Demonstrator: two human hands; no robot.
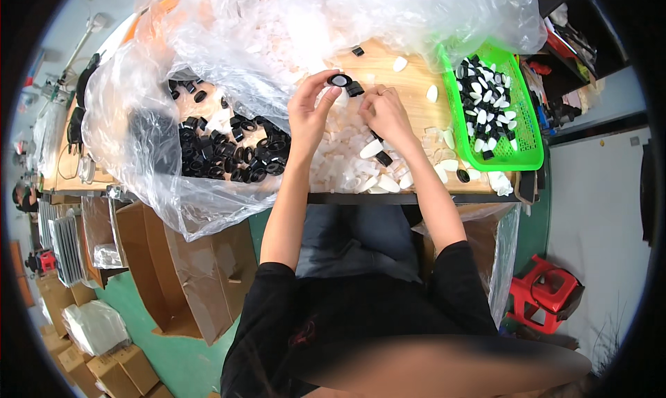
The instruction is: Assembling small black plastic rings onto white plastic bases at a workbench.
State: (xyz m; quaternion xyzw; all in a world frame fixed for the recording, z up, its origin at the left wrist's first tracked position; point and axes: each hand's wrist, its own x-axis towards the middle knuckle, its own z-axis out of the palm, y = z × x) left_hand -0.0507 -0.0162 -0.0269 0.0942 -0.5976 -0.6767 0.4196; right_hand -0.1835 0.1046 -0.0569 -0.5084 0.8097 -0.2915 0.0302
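Note:
My left hand [309,110] pinches a black ring-shaped part [339,80] between thumb and fingers, above the table. A pale disc shape shows inside its opening. Against its lower right side sits a small black block-like piece [355,89]; I cannot tell whether the two are joined. Just right of it, my right hand [386,113] is closed, fingertips curled together, and what they hold, if anything, is hidden. Below the hands lies a heap of small translucent pieces [340,155], with a white oval piece [371,149] and a black piece [383,159] on it.
A clear plastic bag [111,134] with many black rings [229,151] lies open at left. More plastic sheeting [416,13] covers the back. On the right stands a green basket [535,145] of black-and-white parts. Below are a cardboard box [201,273] and a red stool [548,287].

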